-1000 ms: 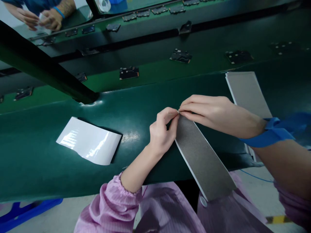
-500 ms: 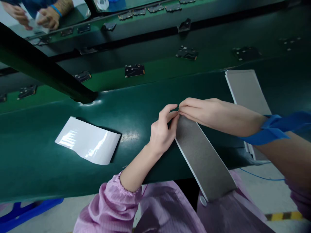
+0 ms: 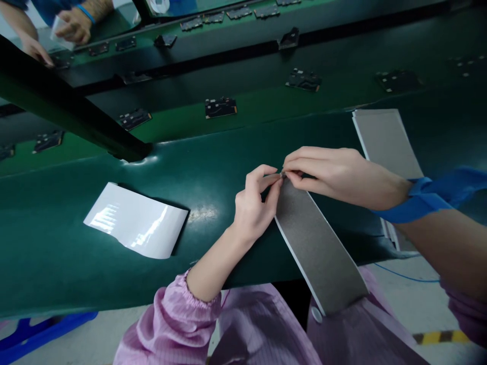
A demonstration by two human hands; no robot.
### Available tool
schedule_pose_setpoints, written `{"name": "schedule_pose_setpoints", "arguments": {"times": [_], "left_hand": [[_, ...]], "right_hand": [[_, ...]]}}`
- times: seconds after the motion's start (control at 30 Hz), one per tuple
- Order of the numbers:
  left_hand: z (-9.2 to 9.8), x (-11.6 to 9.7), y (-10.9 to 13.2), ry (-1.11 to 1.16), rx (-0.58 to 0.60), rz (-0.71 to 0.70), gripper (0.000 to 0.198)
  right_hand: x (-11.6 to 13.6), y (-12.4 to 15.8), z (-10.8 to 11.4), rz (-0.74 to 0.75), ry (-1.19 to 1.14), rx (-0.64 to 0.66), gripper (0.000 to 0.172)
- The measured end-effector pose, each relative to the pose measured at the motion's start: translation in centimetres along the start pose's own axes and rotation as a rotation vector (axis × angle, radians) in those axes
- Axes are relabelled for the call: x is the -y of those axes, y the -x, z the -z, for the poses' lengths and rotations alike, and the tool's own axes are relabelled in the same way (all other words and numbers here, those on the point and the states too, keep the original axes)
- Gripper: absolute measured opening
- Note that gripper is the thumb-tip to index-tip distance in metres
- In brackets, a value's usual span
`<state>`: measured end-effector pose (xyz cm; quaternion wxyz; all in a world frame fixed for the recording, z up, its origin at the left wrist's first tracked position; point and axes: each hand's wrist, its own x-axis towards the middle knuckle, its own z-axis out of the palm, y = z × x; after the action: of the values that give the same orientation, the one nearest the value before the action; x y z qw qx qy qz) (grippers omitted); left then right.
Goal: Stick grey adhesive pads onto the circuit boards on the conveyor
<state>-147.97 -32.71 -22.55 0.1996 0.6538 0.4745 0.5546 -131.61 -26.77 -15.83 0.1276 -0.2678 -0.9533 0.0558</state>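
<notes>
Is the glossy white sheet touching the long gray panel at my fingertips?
No, the white sheet lies left of the left hand, apart from the gray panel.

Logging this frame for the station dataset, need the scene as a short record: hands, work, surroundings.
left hand: fingertips pinched on a tiny piece
right hand: fingertips at the same piece; blue band on wrist
tiny piece: too small to identify
grey panel: under the fingertips, near end past the table edge
table left: glossy white sheet
table right: stacked grey panels, partly behind right forearm
beyond: scattered dark circuit boards
upper left: another person's hand, holding something white
</notes>
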Motion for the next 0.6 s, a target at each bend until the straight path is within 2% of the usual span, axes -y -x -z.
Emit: {"name": "schedule_pose_setpoints", "arguments": {"times": [0.13, 0.37, 0.47, 0.6], "left_hand": [[0.1, 0.0, -0.1, -0.001, -0.021, -0.002, 0.025], [0.0, 0.5, 0.2, -0.013, -0.023, -0.069, 0.027], [0.0, 0.9, 0.3, -0.058, -0.014, -0.119, 0.024], [0.0, 1.2, 0.5, -0.105, -0.006, -0.146, 0.025]], "right_hand": [[0.3, 0.1, 0.0, -0.069, -0.035, -0.035, 0.032], [-0.1, 0.7, 0.2, 0.064, 0.026, 0.061, 0.043], [-0.2, 0.7, 0.0, 0.053, 0.068, 0.102, 0.036], [-0.8, 0.7, -0.8, 0.012, 0.092, 0.072, 0.024]]}}
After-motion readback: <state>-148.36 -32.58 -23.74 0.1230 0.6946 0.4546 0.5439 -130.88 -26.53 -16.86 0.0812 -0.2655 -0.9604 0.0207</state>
